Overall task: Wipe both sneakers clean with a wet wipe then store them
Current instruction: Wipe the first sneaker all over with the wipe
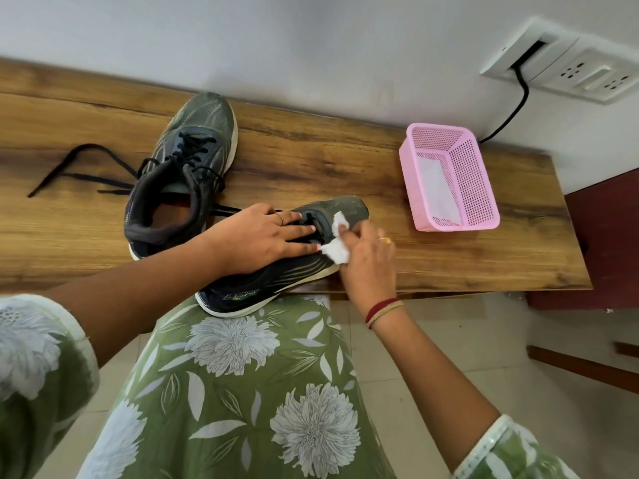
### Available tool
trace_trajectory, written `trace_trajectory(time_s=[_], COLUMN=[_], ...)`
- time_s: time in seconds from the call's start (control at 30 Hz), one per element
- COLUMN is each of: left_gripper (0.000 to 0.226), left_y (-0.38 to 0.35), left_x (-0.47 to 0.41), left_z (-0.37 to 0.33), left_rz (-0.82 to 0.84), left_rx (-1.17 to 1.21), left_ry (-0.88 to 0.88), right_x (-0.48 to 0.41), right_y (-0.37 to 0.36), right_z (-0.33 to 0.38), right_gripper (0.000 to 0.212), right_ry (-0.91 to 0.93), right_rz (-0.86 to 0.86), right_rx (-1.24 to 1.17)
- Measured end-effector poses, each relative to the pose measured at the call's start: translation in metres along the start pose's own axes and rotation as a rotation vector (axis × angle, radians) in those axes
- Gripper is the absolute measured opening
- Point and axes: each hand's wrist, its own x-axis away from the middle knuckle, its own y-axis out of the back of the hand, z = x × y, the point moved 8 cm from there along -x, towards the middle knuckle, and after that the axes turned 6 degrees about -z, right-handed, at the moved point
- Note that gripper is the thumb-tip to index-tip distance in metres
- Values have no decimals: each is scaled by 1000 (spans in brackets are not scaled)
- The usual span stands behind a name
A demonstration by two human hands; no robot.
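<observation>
Hands meet on the near sneaker (345, 210), one of two on the wooden table (311, 160). The left hand (256, 240) lies flat across its laces, fingers straight, hiding its middle. The right hand (366, 261), slightly blurred, pinches a crumpled wet wipe (335, 252) against the toe side, part of the wipe lost among its fingers. The heel overhangs the table edge. The second sneaker (193, 140) stands behind, laces loose. One pink basket (473, 181) sits right.
</observation>
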Motion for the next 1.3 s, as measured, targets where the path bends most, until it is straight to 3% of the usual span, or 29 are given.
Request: trace_trajectory(time_s=[0.07, 0.13, 0.2, 0.23, 0.4, 0.5, 0.6, 0.77, 0.93, 1.03, 1.13, 1.23, 1.3], left_gripper=[53, 53, 54, 55, 56, 60, 64, 65, 66, 62, 54, 55, 56], left_y=[0, 1, 3, 4, 16, 11, 15, 13, 20, 18, 20, 17, 17], left_x=[0, 1, 2, 1, -3, -5, -8, -5, -5, -4, -3, -1, 0], left_z=[-1, -1, -2, -3, -9, -24, -27, -28, -33, -35, -28, -31, -30], left_rz=[6, 12, 19, 23, 41, 253, 176, 161, 104, 124, 120, 138, 162], left_rx=[5, -13, -31, -41, -160, -126, -199, -225, -263, -246, -245, -244, -243], left_ry=[-6, 2, 3, 2, 109, 114, 101, 89, 103, 93, 118, 112, 125], right_x=[8, 0, -6, -10, -28, -34, -27, -15, -27, -15, -15, -31, -27], right_y=[-9, -12, -3, 5, 5, -5, -1, -8, 5, -7, -4, 4, 2], right_z=[5, -24, -60, -74, -72, -54, -43, -19, -62, -27, -23, -46, -36], right_gripper=[44, 26, 9, 8, 10, 12, 16, 21, 16, 18, 21, 27, 26], right_ry=[-59, -371, -685, -743, -688, -500, -436, -225, -457, -338, -172, -244, -260], right_rz=[84, 91, -88, -173, -180, -141, -217, -143, -283, -194, -184, -229, -214], right_rx=[-254, -646, -996, -1021, -963, -645, -497, -432, -412, -484, -376, -223, -247])
